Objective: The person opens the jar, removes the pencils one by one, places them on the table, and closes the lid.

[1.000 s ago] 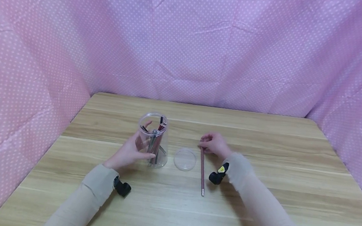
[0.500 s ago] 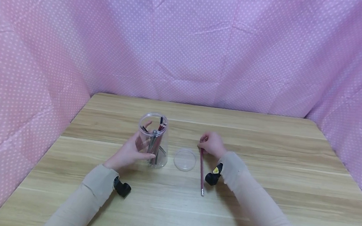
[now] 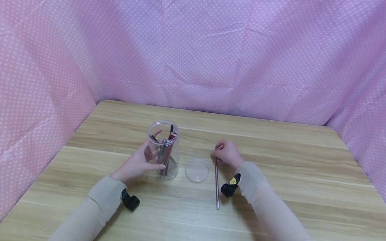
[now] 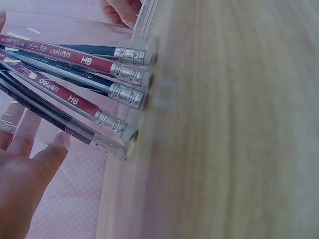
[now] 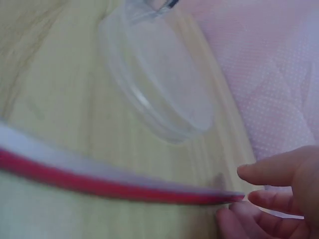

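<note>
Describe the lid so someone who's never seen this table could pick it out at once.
On the wooden table, find the jar gripped by the left hand and the loose pencil at the right hand. Between them lies the lid. Like the jar it is clear and round, but it is low and flat, while the jar stands tall with pencils inside.

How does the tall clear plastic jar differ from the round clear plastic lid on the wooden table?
The tall clear plastic jar rises well above the table; the round clear plastic lid is shallow and lies flat on it.
The jar holds red and dark pencils with erasers; the lid holds none.
The left hand grips the jar, while neither of the hands touches the lid.
Both are round and see-through.
</note>
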Available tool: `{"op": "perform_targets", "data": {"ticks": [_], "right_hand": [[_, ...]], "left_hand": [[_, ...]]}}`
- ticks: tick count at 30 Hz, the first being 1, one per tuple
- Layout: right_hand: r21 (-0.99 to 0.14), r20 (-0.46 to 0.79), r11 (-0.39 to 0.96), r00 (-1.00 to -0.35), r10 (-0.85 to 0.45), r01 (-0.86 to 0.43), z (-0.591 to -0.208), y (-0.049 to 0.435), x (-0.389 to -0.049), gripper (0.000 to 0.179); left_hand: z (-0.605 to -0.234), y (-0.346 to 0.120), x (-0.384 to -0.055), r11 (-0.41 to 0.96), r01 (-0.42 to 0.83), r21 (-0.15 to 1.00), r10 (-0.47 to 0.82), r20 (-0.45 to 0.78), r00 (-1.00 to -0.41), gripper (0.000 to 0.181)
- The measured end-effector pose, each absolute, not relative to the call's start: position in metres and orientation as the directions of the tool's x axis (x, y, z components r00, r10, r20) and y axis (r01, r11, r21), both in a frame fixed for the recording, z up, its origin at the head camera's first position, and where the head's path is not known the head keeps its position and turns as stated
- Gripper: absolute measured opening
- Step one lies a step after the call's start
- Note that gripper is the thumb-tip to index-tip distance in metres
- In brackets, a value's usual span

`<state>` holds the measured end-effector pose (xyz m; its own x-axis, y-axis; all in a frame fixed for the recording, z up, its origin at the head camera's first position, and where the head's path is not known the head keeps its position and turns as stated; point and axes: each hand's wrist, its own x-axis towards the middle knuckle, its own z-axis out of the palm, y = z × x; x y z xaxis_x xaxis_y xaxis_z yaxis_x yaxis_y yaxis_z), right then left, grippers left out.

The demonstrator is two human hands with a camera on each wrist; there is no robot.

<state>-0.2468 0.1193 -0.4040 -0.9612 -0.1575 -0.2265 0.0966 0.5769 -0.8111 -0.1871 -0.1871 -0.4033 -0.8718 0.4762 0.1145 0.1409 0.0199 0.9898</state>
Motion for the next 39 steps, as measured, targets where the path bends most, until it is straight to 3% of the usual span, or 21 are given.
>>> {"op": "perform_targets", "data": {"ticks": [12, 21, 28, 39], "right_hand": [[-0.834, -0.242, 0.538, -0.959, -0.147, 0.128, -0.383, 0.131, -0.241, 0.032], [-0.847, -0.097, 0.53, -0.971, -0.217, -0.034, -0.371, 0.126, -0.233, 0.028], [-0.885, -0.016, 0.443, -0.942, -0.336, -0.143, -0.363, 0.109, -0.219, 0.029], [-0.785, 0.185, 0.464, -0.87, -0.457, -0.411, -0.325, 0.082, -0.211, 0.02]], "left_hand": [[-0.4, -0.187, -0.188, 0.109, 0.187, 0.976, 0.457, 0.118, -0.882, 0.107], [-0.399, -0.189, -0.19, 0.116, 0.166, 0.979, 0.451, 0.097, -0.887, 0.108], [-0.4, -0.191, -0.192, 0.113, 0.162, 0.98, 0.453, 0.094, -0.886, 0.107], [-0.4, -0.194, -0.195, 0.108, 0.174, 0.979, 0.461, 0.105, -0.881, 0.107]]}}
